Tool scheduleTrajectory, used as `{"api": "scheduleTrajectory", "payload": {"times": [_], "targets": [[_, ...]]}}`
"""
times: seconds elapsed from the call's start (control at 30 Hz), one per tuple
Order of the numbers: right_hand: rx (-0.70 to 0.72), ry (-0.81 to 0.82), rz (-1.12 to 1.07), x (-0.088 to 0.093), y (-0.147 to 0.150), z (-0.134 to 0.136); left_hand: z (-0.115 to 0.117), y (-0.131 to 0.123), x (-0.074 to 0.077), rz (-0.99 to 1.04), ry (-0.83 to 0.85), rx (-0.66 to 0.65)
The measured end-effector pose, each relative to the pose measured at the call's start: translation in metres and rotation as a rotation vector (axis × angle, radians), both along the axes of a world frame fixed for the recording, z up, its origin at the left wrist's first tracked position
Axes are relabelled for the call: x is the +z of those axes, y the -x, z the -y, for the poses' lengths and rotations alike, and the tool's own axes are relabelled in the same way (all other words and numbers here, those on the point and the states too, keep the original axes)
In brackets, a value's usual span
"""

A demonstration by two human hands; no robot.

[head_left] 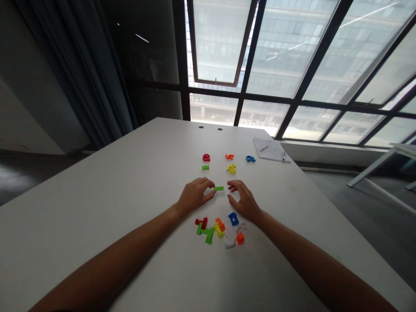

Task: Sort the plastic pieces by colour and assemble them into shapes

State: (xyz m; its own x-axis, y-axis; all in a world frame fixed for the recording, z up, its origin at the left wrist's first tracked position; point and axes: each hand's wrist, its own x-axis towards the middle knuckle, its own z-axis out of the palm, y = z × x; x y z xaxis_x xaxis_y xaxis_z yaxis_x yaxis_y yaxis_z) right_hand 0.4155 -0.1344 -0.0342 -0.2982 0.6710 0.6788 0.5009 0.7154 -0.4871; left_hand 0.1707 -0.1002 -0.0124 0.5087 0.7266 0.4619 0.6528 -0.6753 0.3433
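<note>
5 small plastic blocks (pixel 229 156) are spaced apart in 2 rows near the far end of a white table (pixel 97 195). The back row is made up of a red block (pixel 206 157), an orange block, and a blue block (pixel 250 159); the front row is made up of a lime-green block (pixel 205 167) and a yellow block (pixel 232 169). A green bar (pixel 219 188) is located nearer the person, between the 2 hands and below the front row.

The left hand (pixel 195 195) is curled, with its fingertips (pixel 212 183) at the bar's left end, but it cannot be told whether the bar is gripped or merely touched. The right hand (pixel 243 200) is held half open with nothing in it, its fingertips (pixel 230 183) just beside the bar's right end.

Closer to the person, below the hands, a loose heap of blocks (pixel 211 232) is seen, with red, green, yellow, orange, blue, white and clear pieces (pixel 241 228) touching or overlapping. Their exact number cannot be told. So, as far as can be seen, 5 blocks are laid out singly, 1 is at the hands, and the rest are heaped. Loose papers with a pen (pixel 269 149) are placed at the table's far right corner.
</note>
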Motion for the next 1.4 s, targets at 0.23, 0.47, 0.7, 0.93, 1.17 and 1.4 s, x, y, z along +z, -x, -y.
{"api": "scheduleTrajectory", "payload": {"times": [0.23, 0.47, 0.7, 0.93, 1.17, 1.4], "targets": [[-0.014, 0.073, 0.029, -0.006, -0.002, -0.007, -0.035, 0.031, -0.006, -0.068, 0.106, 0.335], [0.021, 0.131, 0.076, -0.005, 0.000, -0.004, -0.035, 0.030, -0.013, -0.132, 0.004, 0.318], [0.052, 0.134, 0.095, -0.003, 0.002, -0.002, -0.048, 0.031, -0.021, -0.190, -0.017, 0.189], [0.231, 0.479, 0.105, 0.017, -0.008, -0.003, -0.062, 0.022, -0.019, -0.281, -0.055, 0.168], [0.437, 0.848, 0.452, 0.046, -0.029, -0.008, -0.059, 0.018, -0.017, -0.272, -0.075, 0.168], [0.270, 0.742, 0.359, 0.038, -0.021, -0.010, -0.023, 0.007, -0.011, -0.231, -0.032, 0.082]]}}
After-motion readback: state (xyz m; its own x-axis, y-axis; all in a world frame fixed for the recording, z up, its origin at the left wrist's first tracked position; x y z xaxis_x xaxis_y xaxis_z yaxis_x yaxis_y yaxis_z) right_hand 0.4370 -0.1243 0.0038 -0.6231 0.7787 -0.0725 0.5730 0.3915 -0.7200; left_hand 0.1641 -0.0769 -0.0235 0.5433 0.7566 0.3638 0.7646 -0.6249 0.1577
